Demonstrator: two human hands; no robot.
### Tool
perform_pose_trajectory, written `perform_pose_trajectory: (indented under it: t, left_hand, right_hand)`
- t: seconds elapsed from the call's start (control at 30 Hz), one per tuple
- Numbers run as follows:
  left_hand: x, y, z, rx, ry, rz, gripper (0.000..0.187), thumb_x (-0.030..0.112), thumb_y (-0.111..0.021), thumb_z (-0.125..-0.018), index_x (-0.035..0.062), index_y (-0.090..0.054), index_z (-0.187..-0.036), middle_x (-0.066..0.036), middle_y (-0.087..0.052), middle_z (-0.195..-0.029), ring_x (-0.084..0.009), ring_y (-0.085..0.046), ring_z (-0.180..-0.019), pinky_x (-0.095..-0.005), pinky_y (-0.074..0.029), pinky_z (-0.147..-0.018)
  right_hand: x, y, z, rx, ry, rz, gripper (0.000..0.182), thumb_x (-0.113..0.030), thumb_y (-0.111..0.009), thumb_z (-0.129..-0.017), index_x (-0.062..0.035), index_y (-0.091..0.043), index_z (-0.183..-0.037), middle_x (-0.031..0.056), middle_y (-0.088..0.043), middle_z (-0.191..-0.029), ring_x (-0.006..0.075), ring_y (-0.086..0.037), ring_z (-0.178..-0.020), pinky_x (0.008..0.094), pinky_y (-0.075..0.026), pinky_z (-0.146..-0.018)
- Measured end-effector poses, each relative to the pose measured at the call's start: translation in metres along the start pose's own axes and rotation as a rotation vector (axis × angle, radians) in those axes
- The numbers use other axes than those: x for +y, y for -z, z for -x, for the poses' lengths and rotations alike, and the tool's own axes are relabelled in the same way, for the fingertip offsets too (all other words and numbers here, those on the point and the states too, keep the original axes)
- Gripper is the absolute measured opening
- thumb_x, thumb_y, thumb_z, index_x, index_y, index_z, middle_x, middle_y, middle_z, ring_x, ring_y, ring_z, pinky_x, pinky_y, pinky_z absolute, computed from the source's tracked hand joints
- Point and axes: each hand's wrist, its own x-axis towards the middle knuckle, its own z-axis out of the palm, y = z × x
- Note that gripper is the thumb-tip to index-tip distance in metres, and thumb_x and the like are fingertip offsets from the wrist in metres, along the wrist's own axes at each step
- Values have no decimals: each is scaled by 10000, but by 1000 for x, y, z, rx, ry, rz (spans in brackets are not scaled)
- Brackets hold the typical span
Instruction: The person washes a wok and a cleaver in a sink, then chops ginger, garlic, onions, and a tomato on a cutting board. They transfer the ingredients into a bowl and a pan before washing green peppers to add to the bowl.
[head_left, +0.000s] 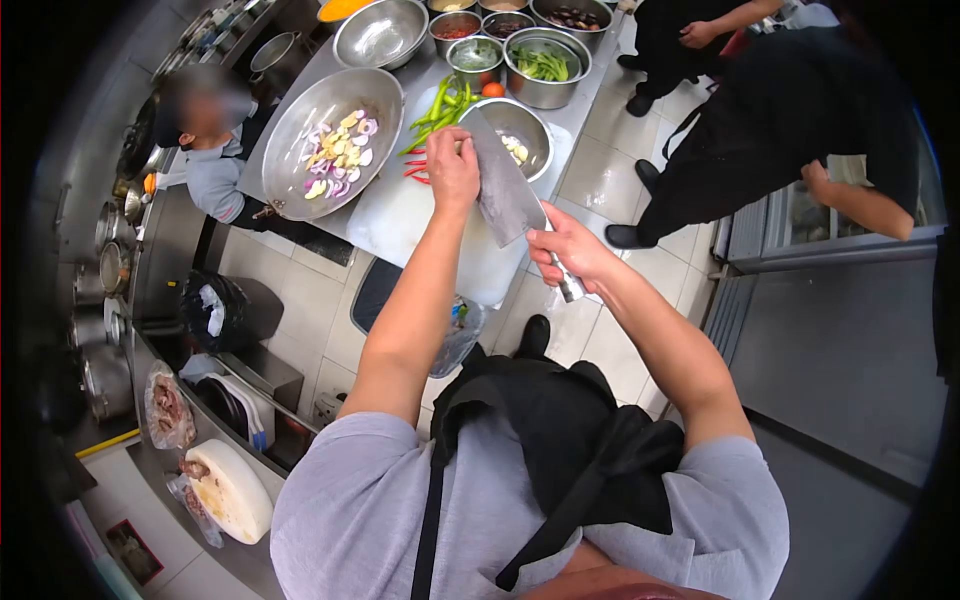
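My right hand (pixel 575 246) grips the handle of a cleaver (pixel 508 188), its broad blade raised at a slant above the white cutting board (pixel 385 228). Against the left side of the blade is my left hand (pixel 453 172), its fingers bent and close together; anything inside them is hidden. Partly behind the blade stands a steel bowl (pixel 541 125) with peeled garlic cloves (pixel 515 149). Green chili peppers (pixel 437 113) and red chilies (pixel 416 172) lie on the board by my left hand. A large steel basin (pixel 283 158) to the left holds cut onion and pale slices.
Steel containers with green vegetables (pixel 541 66) and other ingredients crowd the counter's far end, near a tomato (pixel 493 90). Co-workers stand at the right (pixel 800 120) and left (pixel 215 165). A bin (pixel 372 292) is below the board, with a black-bagged bin (pixel 215 310) farther left.
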Motion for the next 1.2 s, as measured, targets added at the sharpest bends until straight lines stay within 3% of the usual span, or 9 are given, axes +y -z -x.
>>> perform_pose_trajectory:
  t: [0.17, 0.37, 0.47, 0.6, 0.77, 0.8, 0.97, 1.1, 1.2]
  left_hand:
    - [-13, -3, 1, -16, -3, 51, 107, 2, -644, -851, 6, -620, -955, -171, -628, -1114, -358, -583, -1088, -439, -472, -952]
    - [-72, 26, 57, -50, 20, -98, 137, -13, -640, -847, 18, -640, -981, -161, -634, -1084, -346, -592, -1064, -428, -466, -936]
    - [-58, 33, 44, -53, -100, -135, 157, -19, -646, -842, 19, -665, -993, -155, -626, -1084, -361, -604, -1040, -433, -489, -894]
    - [-14, 0, -16, -423, 21, -20, 197, 91, -662, -873, 34, -695, -1058, -181, -691, -1033, -371, -668, -931, -454, -536, -858]
    - [-34, -79, -55, -897, 151, -468, 352, 233, -739, -813, 66, -707, -1121, -188, -704, -1138, -343, -681, -1049, -424, -524, -948]
    - [-37, -90, -61, -1040, 57, -555, 294, 177, -692, -823, 37, -736, -1077, -214, -687, -1164, -362, -657, -1112, -424, -538, -951]
    - [-13, -97, -62, -1248, -83, -624, 307, 136, -743, -767, 44, -746, -1060, -192, -703, -1147, -359, -687, -1046, -408, -557, -906]
    - [-22, -103, -62, -1328, 157, -468, 455, 135, -835, -672, 107, -731, -1114, -139, -739, -1040, -301, -714, -959, -381, -565, -846]
    - [-27, -108, -66, -1321, -70, -400, 474, 136, -804, -705, 90, -694, -1164, -152, -726, -1062, -273, -712, -947, -381, -557, -849]
  right_hand:
    - [4, 5, -8, 30, 4, -14, 419, -94, -523, -989, -139, -391, -1385, 10, -445, -685, 97, -408, -452, 278, -375, -439]
    - [26, 2, 7, -20, -33, 126, 558, -106, -536, -989, -165, -316, -1499, 6, -447, -688, 104, -425, -478, 281, -376, -448]
    - [27, 30, 49, 173, -17, 7, 515, -120, -534, -994, -156, -340, -1469, 7, -451, -687, 102, -426, -477, 272, -373, -445]
    - [28, 57, 93, 272, 45, -104, 508, -108, -514, -995, -166, -339, -1469, 9, -451, -679, 93, -401, -435, 258, -355, -417]
    - [53, 61, 103, 326, 86, -170, 448, -107, -493, -1004, -159, -367, -1431, 10, -445, -664, 89, -389, -415, 257, -345, -402]
    - [57, 59, 103, 327, 89, -166, 427, -109, -494, -1005, -154, -378, -1414, 11, -444, -662, 90, -389, -415, 257, -345, -403]
    - [64, 55, 103, 370, 79, -94, 329, -103, -493, -1011, -138, -420, -1330, 11, -432, -657, 97, -395, -433, 266, -355, -412]
    - [72, 57, 91, 376, 73, -53, 322, -88, -491, -1008, -134, -425, -1320, 3, -425, -655, 98, -400, -441, 274, -370, -422]
    - [74, 57, 78, 386, 76, -40, 316, -79, -493, -1002, -123, -428, -1308, 2, -425, -650, 102, -407, -443, 280, -375, -420]
